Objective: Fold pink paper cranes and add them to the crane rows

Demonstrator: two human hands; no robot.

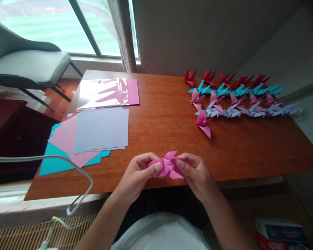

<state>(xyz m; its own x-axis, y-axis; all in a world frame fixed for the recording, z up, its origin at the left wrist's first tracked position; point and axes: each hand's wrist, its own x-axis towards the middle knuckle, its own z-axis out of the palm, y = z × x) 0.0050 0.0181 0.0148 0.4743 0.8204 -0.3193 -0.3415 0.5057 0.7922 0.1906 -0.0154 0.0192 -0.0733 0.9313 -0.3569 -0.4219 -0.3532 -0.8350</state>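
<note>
A pink origami crane (169,165) is held between both my hands at the table's front edge, its folded points sticking out toward the far side and toward me. My left hand (142,171) pinches its left part, thumb on top. On the opposite side my right hand (194,169) grips it the same way. The fingers under the paper are mostly hidden. Beyond my right hand, a finished magenta paper crane (203,123) stands on the table. Behind it run rows of red cranes (225,79), turquoise cranes (240,90), light pink cranes (216,100) and pale lavender cranes (232,110).
Pale lavender sheets (101,130) lie on pink paper (65,137) and turquoise paper (54,163) at the left. A clear-wrapped pack of magenta paper (131,92) sits behind them. A white cable (90,180) loops past the wooden table's (156,114) left front. A chair (31,66) stands by the window.
</note>
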